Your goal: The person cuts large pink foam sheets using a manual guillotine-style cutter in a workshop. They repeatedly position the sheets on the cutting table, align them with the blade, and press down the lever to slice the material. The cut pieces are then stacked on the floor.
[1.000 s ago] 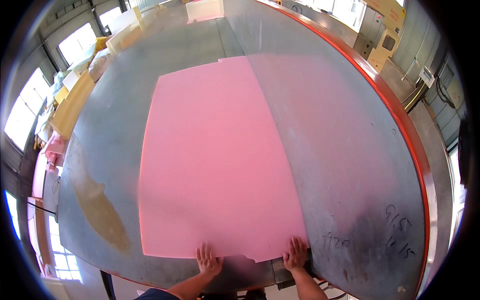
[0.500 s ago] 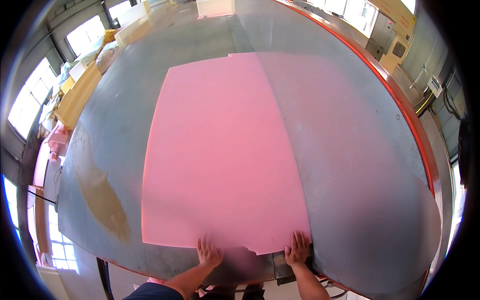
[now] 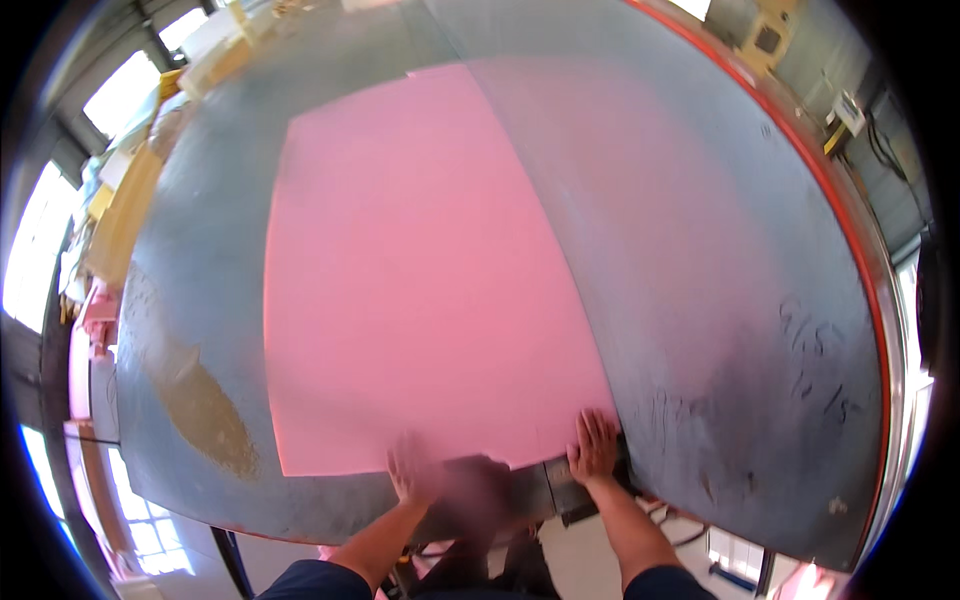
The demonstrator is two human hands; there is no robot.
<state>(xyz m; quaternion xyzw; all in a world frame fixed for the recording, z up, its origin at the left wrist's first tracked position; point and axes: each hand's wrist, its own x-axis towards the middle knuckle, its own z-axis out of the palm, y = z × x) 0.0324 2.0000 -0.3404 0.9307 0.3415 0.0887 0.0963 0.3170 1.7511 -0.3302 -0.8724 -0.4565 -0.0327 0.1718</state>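
Observation:
A large flat pink foam sheet (image 3: 420, 270) lies on a grey metal tabletop (image 3: 200, 270). Its near edge has a ragged notch toward the right. My left hand (image 3: 412, 474) rests at that near edge, left of the notch, palm down; it is somewhat blurred, but its fingers look stretched out onto the sheet. At the near right corner, my right hand (image 3: 594, 447) lies with extended fingers over the pink surface and its palm by the table edge. Neither hand is wrapped around anything.
A red rail (image 3: 845, 210) runs along the table's right side. Left of the table are yellowish foam blocks (image 3: 122, 215) and pink pieces (image 3: 100, 315). A brown worn patch (image 3: 208, 412) marks the tabletop's left part, and dark scribbled marks (image 3: 812, 345) its right.
The view has shifted, so the sheet and both hands appear higher in it. Both hands keep their places along the sheet's near edge; the left is blurrier. Dark marks on the right now show.

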